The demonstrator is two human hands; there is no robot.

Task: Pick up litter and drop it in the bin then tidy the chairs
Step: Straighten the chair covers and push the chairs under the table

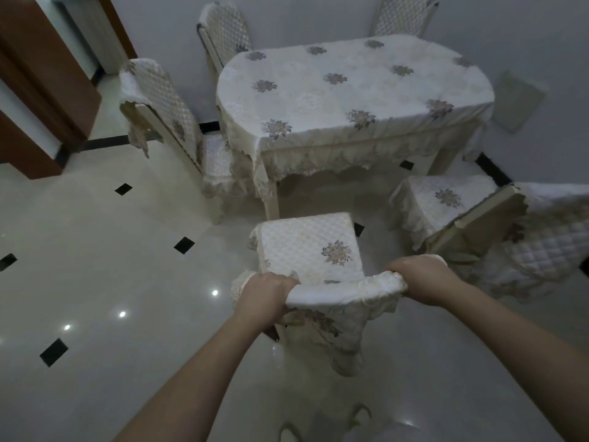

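Standing beyond everything else, the oval bench [357, 87] under its flowered cloth fills the far middle of the view, its long axis running left to right, its near edge facing the person. Between that edge and the person sits the quilted dining chair [310, 247], seat pointing straight at the bench, seat front just short of the hanging lace, so the push, I judge, goes directly forward and away from the body. Another covered chair [446, 202] stands skewed at the right, its back tipped toward the camera, well apart from the first; a third chair [165, 110] sits at the bench's left end. No litter or bin shows, so the chair-tidying part seems under way. Across the top rail, the left hand [263, 295] clamps the left end and the right hand [420, 277] clamps the right end, fingers curled over the padded cover, both about equally near.
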